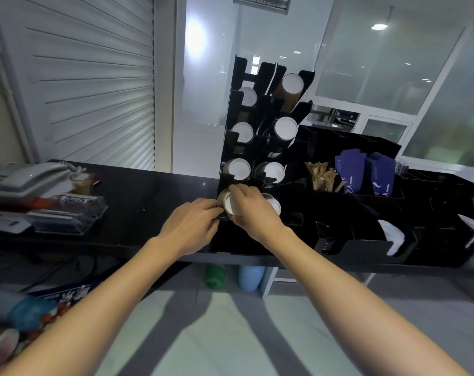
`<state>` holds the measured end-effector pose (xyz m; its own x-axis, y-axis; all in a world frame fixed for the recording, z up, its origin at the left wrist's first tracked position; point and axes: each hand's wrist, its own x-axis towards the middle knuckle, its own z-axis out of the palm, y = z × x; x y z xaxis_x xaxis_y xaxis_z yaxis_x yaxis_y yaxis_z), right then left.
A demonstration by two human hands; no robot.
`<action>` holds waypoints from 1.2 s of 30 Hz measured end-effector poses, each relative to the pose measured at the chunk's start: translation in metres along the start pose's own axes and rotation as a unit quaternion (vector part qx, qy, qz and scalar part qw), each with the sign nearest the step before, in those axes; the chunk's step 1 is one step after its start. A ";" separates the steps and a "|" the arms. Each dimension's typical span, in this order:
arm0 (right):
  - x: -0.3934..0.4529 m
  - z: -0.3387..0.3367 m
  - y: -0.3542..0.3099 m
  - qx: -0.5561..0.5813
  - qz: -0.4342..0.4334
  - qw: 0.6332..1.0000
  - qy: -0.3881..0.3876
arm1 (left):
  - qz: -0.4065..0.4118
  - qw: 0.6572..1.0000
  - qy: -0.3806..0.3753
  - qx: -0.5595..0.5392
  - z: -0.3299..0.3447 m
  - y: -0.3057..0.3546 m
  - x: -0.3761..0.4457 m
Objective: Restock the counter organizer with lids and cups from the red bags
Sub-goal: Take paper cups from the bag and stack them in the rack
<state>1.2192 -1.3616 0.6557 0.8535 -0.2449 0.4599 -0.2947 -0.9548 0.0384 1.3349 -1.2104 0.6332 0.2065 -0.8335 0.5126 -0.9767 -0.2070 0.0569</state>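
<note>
Both hands at the bottom left slot of the black organizer (pixel 260 240) on the dark tabletop (pixel 154 191). Right hand (pixel 250 206) fingers curled round a stack of cups (pixel 226 203) lying in that slot. Left hand (pixel 195 225) fingers pinching its rim.

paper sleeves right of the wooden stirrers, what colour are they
Blue with white markings; the paper sleeves stand upright beside the wooden stirrers, clearest in the head view.
</note>
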 end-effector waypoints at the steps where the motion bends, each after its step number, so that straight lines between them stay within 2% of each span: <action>1: 0.001 0.000 0.000 0.000 0.000 1.000 -0.001 | -0.001 1.000 -0.002 0.000 0.001 0.000 0.000; 6: 0.000 0.002 0.001 0.003 0.008 1.000 -0.002 | -0.006 1.000 -0.008 0.003 0.003 -0.003 0.001; 13: -0.018 -0.008 0.005 0.072 0.011 0.997 -0.037 | -0.014 1.000 -0.022 0.002 0.001 0.003 -0.009; 16: -0.042 -0.020 0.004 0.109 0.018 0.994 -0.009 | -0.028 1.000 0.000 0.003 -0.002 0.008 -0.022; 20: -0.107 -0.029 0.009 0.162 0.061 0.985 0.009 | -0.060 0.996 0.046 -0.048 -0.002 0.037 -0.045; 23: -0.170 -0.021 0.023 0.190 0.103 0.976 -0.004 | -0.041 0.998 0.002 -0.050 0.015 0.074 -0.056; 27: -0.246 -0.018 0.052 0.158 0.159 0.973 -0.048 | -0.002 0.995 -0.084 -0.047 0.044 0.142 -0.049; 31: -0.319 -0.041 0.089 0.117 0.195 0.972 -0.059 | 0.036 0.987 -0.142 -0.062 0.068 0.231 -0.041; 36: -0.435 -0.087 0.136 0.090 0.286 0.950 -0.089 | 0.105 0.967 -0.214 -0.088 0.102 0.356 -0.043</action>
<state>0.7709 -1.3703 0.5381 0.6402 -0.7412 0.2021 -0.6673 -0.6668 -0.3318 0.9846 -1.3007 0.5438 -0.0285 -0.9911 0.1298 -0.9870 0.0485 0.1533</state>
